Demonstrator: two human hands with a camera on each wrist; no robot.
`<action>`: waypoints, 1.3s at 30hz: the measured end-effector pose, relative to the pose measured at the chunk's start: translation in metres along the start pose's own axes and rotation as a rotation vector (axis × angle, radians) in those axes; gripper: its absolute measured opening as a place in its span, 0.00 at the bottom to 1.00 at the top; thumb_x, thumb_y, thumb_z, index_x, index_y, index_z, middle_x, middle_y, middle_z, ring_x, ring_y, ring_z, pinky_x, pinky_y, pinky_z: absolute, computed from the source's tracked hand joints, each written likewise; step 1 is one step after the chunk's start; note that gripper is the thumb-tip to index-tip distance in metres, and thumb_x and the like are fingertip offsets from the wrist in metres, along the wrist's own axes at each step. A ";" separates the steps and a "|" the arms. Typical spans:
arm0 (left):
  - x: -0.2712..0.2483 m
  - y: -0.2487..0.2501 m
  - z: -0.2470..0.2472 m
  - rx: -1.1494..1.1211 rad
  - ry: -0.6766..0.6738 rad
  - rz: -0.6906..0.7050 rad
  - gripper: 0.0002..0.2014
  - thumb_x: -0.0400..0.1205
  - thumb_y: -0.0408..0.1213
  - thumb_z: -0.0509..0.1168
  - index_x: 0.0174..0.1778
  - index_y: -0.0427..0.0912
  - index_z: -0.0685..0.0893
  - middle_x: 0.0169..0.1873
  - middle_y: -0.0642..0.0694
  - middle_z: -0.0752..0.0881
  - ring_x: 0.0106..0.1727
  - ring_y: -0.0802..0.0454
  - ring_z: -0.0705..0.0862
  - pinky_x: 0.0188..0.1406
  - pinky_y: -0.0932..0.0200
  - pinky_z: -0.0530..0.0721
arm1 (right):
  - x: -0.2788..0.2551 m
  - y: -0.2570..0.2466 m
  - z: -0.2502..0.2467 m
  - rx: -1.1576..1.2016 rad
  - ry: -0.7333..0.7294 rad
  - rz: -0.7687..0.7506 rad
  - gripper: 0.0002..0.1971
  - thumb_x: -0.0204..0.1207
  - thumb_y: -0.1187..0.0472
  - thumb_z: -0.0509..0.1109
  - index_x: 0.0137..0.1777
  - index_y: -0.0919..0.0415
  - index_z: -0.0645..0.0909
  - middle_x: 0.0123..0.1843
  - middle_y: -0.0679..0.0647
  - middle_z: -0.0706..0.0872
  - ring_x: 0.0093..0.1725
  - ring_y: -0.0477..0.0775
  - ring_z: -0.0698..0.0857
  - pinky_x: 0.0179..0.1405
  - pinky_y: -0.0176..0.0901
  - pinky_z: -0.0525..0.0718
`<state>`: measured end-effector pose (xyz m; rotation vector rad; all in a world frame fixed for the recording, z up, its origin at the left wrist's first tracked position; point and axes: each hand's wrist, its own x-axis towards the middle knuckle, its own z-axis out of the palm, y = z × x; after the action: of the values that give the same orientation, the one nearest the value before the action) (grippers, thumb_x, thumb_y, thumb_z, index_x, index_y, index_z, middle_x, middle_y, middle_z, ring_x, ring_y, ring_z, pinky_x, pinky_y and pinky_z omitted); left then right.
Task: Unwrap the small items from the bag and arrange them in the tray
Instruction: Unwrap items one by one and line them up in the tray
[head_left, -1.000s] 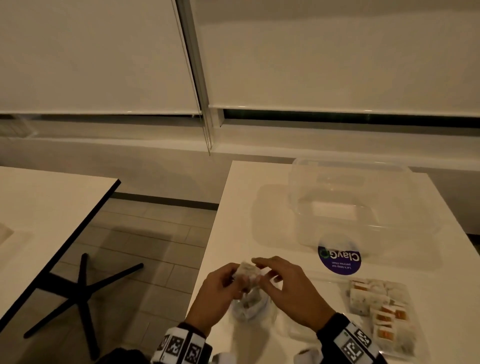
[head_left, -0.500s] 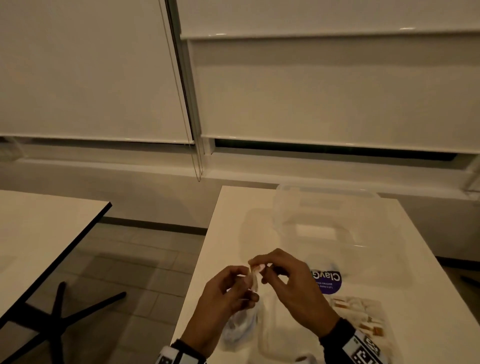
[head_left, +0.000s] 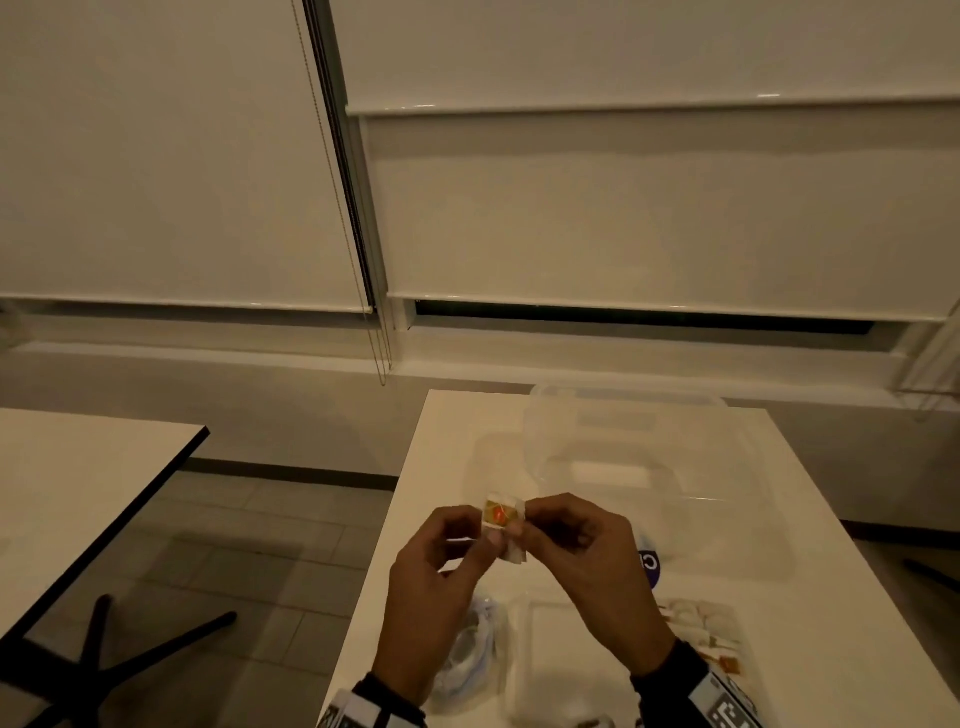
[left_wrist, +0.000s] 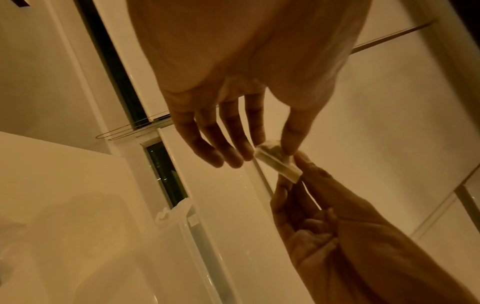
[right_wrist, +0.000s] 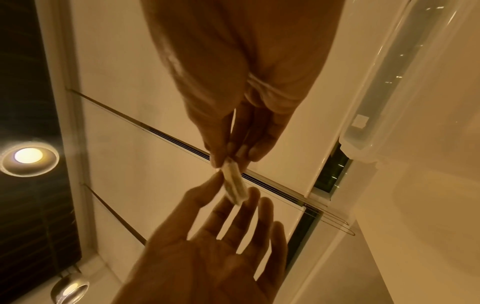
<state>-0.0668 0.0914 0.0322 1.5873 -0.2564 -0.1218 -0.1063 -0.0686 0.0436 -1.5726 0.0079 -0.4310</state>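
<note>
A small item in a whitish wrapper (head_left: 503, 517), with an orange and yellow patch showing, is held above the white table (head_left: 810, 525). My left hand (head_left: 485, 530) pinches its left end between thumb and forefinger, the other fingers straight in the left wrist view. My right hand (head_left: 524, 519) pinches the right end. The wrist views show the wrapper (left_wrist: 276, 159) (right_wrist: 233, 183) stretched between my left hand (left_wrist: 270, 152) and my right hand (right_wrist: 228, 160). Under the left wrist lies the crumpled clear bag (head_left: 470, 662). A clear shallow tray (head_left: 545, 654) sits below both hands.
A large clear lidded box (head_left: 623, 457) stands behind the hands, with a purple sticker (head_left: 652, 566) at its front. Several more wrapped packets (head_left: 701, 629) lie at the right. The table's left edge drops to the floor; a second table (head_left: 78, 493) stands left.
Both hands have lifted the wrapped item up from the bag and pulled its ends apart, so the orange patch now shows. The head view has tilted upward.
</note>
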 end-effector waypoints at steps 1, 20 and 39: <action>0.001 0.001 0.000 0.001 -0.017 -0.007 0.16 0.77 0.53 0.72 0.59 0.54 0.86 0.51 0.54 0.92 0.55 0.50 0.91 0.55 0.49 0.89 | 0.000 -0.001 -0.001 0.007 -0.010 0.007 0.09 0.70 0.60 0.79 0.50 0.59 0.90 0.45 0.53 0.94 0.48 0.56 0.92 0.51 0.46 0.90; 0.001 0.041 0.017 -0.142 -0.061 0.138 0.11 0.78 0.38 0.70 0.55 0.39 0.87 0.47 0.43 0.93 0.52 0.45 0.92 0.51 0.53 0.91 | -0.012 -0.026 -0.005 -0.251 0.192 -0.222 0.06 0.72 0.56 0.79 0.49 0.50 0.90 0.46 0.40 0.90 0.46 0.48 0.89 0.44 0.35 0.87; -0.006 0.043 0.041 0.077 -0.105 0.248 0.06 0.83 0.41 0.67 0.49 0.45 0.88 0.43 0.49 0.92 0.48 0.48 0.91 0.50 0.55 0.91 | -0.021 -0.030 -0.025 -0.475 0.122 -0.299 0.02 0.81 0.62 0.71 0.49 0.54 0.81 0.53 0.39 0.76 0.49 0.44 0.84 0.47 0.27 0.82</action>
<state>-0.0856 0.0527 0.0731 1.6140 -0.5429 -0.0027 -0.1402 -0.0853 0.0667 -2.0210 -0.0340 -0.8034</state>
